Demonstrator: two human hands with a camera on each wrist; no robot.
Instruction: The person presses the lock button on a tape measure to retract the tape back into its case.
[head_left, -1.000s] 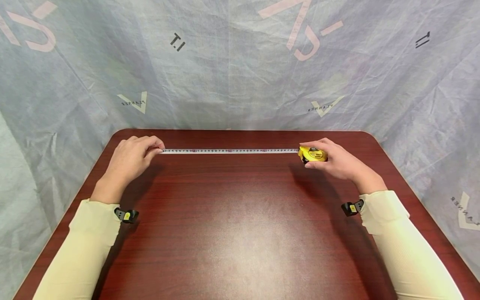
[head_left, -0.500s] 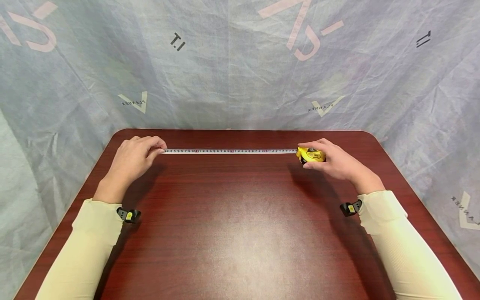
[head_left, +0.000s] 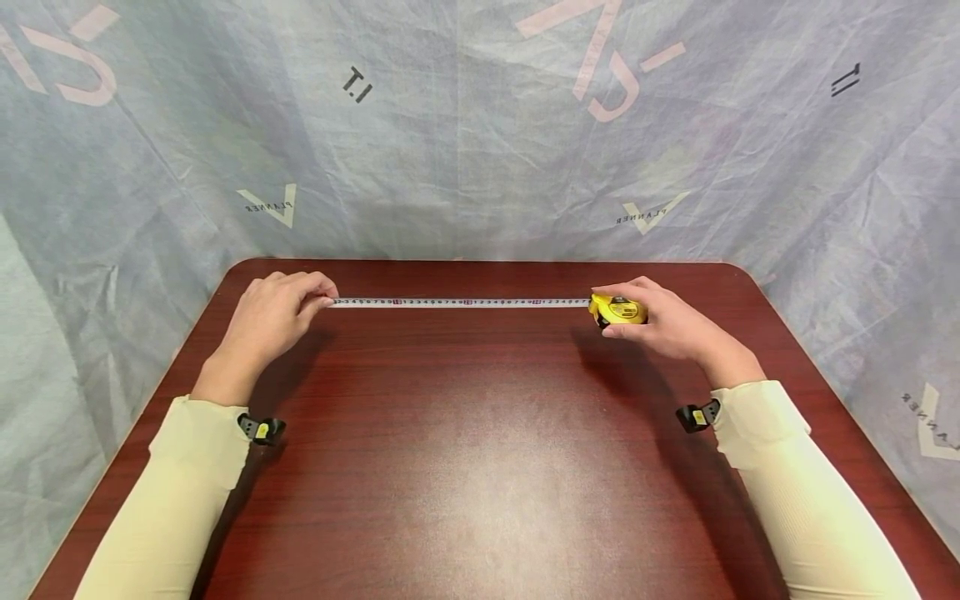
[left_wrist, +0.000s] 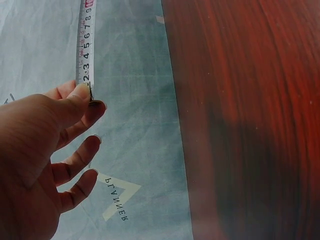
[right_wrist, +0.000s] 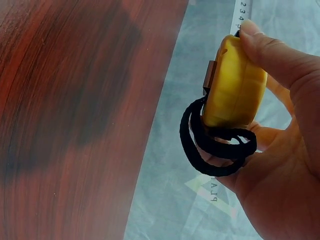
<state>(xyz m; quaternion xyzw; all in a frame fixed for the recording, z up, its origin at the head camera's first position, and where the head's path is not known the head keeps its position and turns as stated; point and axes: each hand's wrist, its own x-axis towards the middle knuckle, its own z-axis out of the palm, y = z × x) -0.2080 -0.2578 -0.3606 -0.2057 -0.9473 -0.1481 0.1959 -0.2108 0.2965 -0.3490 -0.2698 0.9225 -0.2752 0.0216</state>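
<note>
- Nearest are the left sleeve (head_left: 168, 500) and right sleeve (head_left: 810, 500), both cream, reaching in from the lower corners over a dark red, wood-grained table (head_left: 480, 433).
- A small black device with a yellow patch sits at each wrist: the left device (head_left: 262, 430) and the right device (head_left: 697, 417).
- Farther on, the left hand (head_left: 273, 312) pinches the end of the white blade (head_left: 465, 303) between thumb and index finger, just beside the printed 2; its other fingers are loosely bent and hold nothing.
- The right hand (head_left: 671, 321) has its thumb and fingers around the yellow case (head_left: 624, 311) of the tape measure — a partly closed grip, with the case filling the gap. A black cord loop (right_wrist: 190, 135) hangs from the case.
- The tape measure is over the far part of the table, its blade straight and taut-looking between the hands, numbers showing.
- Behind the table hangs a grey cloth (head_left: 465, 167) — wrinkled, with mirrored lettering, "PLANNER" among it.
</note>
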